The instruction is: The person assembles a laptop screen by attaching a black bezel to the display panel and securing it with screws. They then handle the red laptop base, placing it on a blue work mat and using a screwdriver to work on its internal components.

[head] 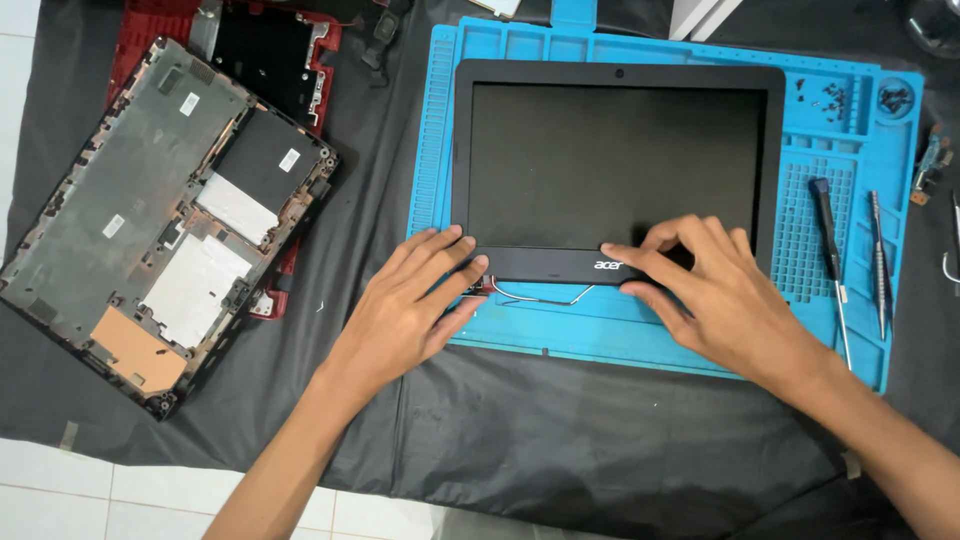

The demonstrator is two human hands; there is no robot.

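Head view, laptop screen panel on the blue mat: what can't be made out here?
- Lower bezel of the screen panel: partly hidden under the left hand and right hand.
- Loose screws in the blue mat tray: too small to count.
- Red shell top left: mostly covered by the grey base cover, and cut off by the top edge.
- Glass object: cut off by the top right corner.

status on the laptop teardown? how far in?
Done: screen assembly is off the base and lies on the blue mat; bottom case sits apart at left, loose screws in a mat tray. In hand: left hand and right hand press the bezel's lower edge. Left: the bezel looks still in place; screwdriver lies unused.
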